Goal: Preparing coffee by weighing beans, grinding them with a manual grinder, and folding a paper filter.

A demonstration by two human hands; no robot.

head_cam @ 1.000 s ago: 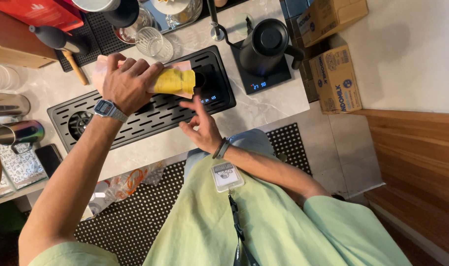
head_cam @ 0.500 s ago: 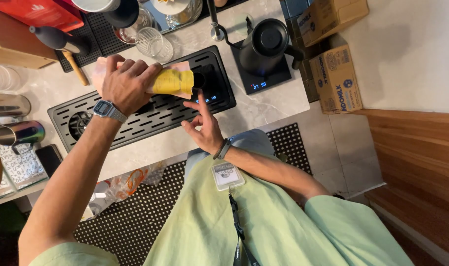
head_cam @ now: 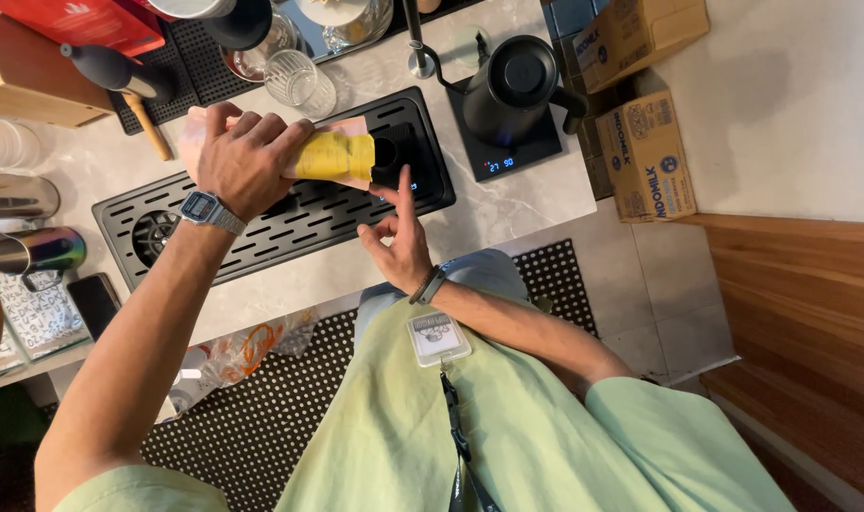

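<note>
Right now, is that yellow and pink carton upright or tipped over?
Tipped. The left hand holds the yellow and pink carton on its side, one end toward a small black cup on the black drip tray.

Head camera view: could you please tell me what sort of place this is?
Probably a café drinks counter. A black gooseneck kettle sits on a digital base, a slotted black drip tray is set into the marble counter, and steel pitchers stand nearby.

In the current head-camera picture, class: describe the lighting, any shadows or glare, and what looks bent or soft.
Head view: even indoor light; the black kettle throws a soft shadow on the pale wall at top right; small glints on the steel cups and the drinking glass; the wide lens stretches the left hand and forearm; the yellow-and-pink packet it holds is sharp, as is the right hand.
</note>
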